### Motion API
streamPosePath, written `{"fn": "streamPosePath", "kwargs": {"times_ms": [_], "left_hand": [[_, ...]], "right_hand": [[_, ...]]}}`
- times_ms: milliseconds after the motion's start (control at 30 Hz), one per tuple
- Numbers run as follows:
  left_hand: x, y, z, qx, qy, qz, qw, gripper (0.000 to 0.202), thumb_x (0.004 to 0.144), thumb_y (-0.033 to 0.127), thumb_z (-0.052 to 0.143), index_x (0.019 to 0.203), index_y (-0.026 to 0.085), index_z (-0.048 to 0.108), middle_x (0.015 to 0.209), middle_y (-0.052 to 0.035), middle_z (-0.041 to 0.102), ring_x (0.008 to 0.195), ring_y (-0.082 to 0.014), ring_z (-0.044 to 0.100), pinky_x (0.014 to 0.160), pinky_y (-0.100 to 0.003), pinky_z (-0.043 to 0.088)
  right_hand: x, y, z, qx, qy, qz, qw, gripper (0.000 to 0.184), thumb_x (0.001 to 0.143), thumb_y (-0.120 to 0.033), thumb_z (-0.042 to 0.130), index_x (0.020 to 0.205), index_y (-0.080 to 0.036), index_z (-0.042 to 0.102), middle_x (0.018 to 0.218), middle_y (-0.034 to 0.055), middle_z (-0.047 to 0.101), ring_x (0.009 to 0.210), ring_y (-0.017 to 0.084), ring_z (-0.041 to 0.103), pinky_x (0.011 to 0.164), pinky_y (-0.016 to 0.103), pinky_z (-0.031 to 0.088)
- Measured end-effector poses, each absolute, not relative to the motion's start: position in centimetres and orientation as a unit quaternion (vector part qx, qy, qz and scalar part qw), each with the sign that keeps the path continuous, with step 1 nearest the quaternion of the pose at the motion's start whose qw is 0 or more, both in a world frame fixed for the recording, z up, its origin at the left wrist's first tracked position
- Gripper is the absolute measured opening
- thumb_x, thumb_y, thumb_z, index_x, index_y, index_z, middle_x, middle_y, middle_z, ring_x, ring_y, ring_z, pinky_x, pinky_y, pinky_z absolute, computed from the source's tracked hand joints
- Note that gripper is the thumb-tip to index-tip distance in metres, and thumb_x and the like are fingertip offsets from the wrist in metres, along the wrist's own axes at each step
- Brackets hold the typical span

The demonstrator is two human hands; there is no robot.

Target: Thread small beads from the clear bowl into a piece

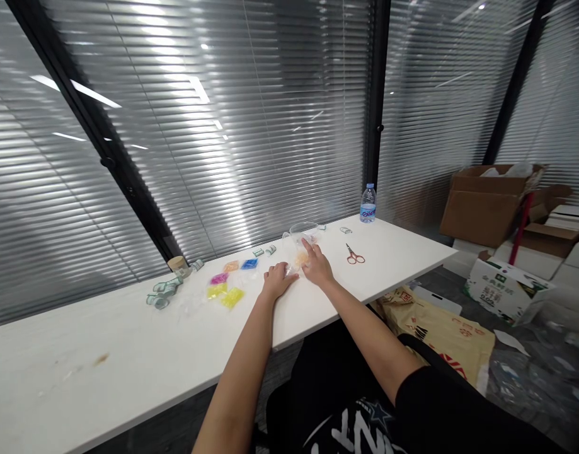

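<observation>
Just right of the frame's centre, both hands rest on the white table point(128, 353) around a small clear bag of orange beads point(300, 258). The left hand point(277, 280) lies palm down and released, its fingertips at the bag's left edge. The right hand point(317, 268) covers the bag's right side with fingers extended over it; whether it pinches the plastic or only presses on it cannot be told. Directly above the bag in the frame stands a clear cup point(302, 232), touching or just beside it, and its contents are too faint to read.

As a judgement, the work looks to be early: only the orange bag is at the hands, while the colour packets point(233, 297) (yellow, magenta, orange, blue) lie in a cluster to the left, apart from both hands. The scissors point(354, 255) lie untouched to the right, and a water bottle point(368, 204) stands above them near the table's back edge
</observation>
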State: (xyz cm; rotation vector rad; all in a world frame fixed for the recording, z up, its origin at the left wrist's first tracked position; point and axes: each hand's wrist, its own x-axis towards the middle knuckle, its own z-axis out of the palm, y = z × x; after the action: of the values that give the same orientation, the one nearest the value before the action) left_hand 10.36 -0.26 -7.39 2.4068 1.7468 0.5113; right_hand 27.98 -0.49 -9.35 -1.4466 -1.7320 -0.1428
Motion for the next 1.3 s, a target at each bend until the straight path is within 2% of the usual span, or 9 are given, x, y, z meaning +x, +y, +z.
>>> {"fn": "streamPosePath", "kwargs": {"times_ms": [200, 633, 833, 1033, 1200, 1300], "left_hand": [[10.4, -0.3, -7.5, 0.797, 0.575, 0.171, 0.062, 0.046, 0.093, 0.045, 0.057, 0.129, 0.017, 0.053, 0.132, -0.0112, 0.054, 0.121, -0.0268, 0.053, 0.104, -0.053, 0.043], [10.5, -0.2, -7.4, 0.792, 0.582, 0.17, 0.068, 0.046, 0.093, 0.046, 0.056, 0.129, 0.018, 0.053, 0.132, -0.0111, 0.054, 0.121, -0.0268, 0.052, 0.104, -0.052, 0.042], [10.5, -0.3, -7.4, 0.79, 0.583, 0.174, 0.073, 0.047, 0.093, 0.046, 0.056, 0.129, 0.017, 0.052, 0.132, -0.0111, 0.054, 0.121, -0.027, 0.052, 0.104, -0.053, 0.042], [10.5, -0.2, -7.3, 0.784, 0.585, 0.188, 0.083, 0.047, 0.093, 0.046, 0.056, 0.13, 0.017, 0.052, 0.132, -0.0113, 0.054, 0.121, -0.0269, 0.053, 0.104, -0.053, 0.042], [10.5, -0.2, -7.3, 0.776, 0.589, 0.207, 0.091, 0.048, 0.093, 0.047, 0.055, 0.13, 0.017, 0.052, 0.131, -0.0113, 0.055, 0.121, -0.0268, 0.053, 0.104, -0.053, 0.042], [10.4, -0.2, -7.3, 0.77, 0.592, 0.219, 0.096, 0.047, 0.093, 0.046, 0.055, 0.131, 0.017, 0.051, 0.132, -0.0115, 0.054, 0.121, -0.0269, 0.053, 0.105, -0.053, 0.042]], "right_hand": [[28.0, -0.4, -9.4, -0.569, -0.696, -0.081, 0.43, 0.05, 0.093, -0.036, 0.059, 0.139, -0.021, 0.046, 0.139, 0.0122, 0.049, 0.114, 0.026, 0.057, 0.093, 0.049, 0.051], [28.0, -0.2, -9.4, -0.557, -0.7, -0.082, 0.439, 0.05, 0.093, -0.036, 0.059, 0.139, -0.021, 0.046, 0.14, 0.0121, 0.049, 0.12, 0.028, 0.054, 0.097, 0.051, 0.048], [28.0, -0.4, -9.3, -0.558, -0.69, -0.059, 0.456, 0.05, 0.093, -0.036, 0.059, 0.139, -0.021, 0.046, 0.138, 0.0119, 0.05, 0.119, 0.027, 0.054, 0.097, 0.051, 0.048], [28.3, 0.1, -9.6, -0.598, -0.631, -0.009, 0.495, 0.053, 0.093, -0.04, 0.059, 0.14, -0.021, 0.044, 0.131, 0.0117, 0.054, 0.107, 0.024, 0.06, 0.089, 0.046, 0.053], [28.5, 1.0, -10.2, -0.641, -0.557, 0.009, 0.529, 0.056, 0.091, -0.041, 0.06, 0.141, -0.02, 0.043, 0.142, 0.0134, 0.046, 0.119, 0.028, 0.054, 0.095, 0.05, 0.05], [28.5, 1.4, -10.4, -0.654, -0.542, 0.021, 0.527, 0.052, 0.091, -0.04, 0.06, 0.137, -0.019, 0.047, 0.139, 0.013, 0.049, 0.117, 0.028, 0.055, 0.093, 0.049, 0.051]]}}
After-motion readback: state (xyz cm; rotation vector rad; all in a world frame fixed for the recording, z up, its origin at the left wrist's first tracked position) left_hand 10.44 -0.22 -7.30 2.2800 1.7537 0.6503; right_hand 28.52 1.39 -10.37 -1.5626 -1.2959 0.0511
